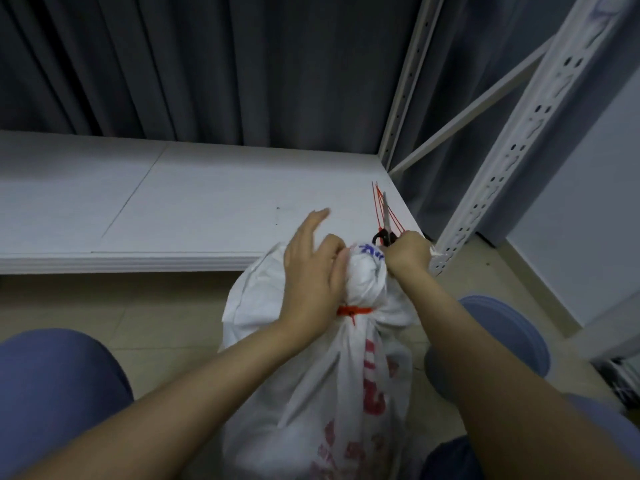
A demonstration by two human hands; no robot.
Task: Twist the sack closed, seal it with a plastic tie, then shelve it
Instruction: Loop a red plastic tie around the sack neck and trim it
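A white woven sack (332,382) with red print stands on the floor between my knees. Its neck is gathered and cinched by a red plastic tie (354,310). My left hand (313,271) rests against the left side of the bunched top, thumb on the fabric and fingers spread toward the shelf. My right hand (407,252) is closed on the right side of the sack's top. The low white shelf (194,209) lies just beyond the sack.
Spare red ties (377,202) and a pair of scissors (385,226) lie at the shelf's right front corner, just behind my right hand. White perforated rack posts (512,140) rise at right. Grey curtains hang behind. My blue-trousered knees flank the sack.
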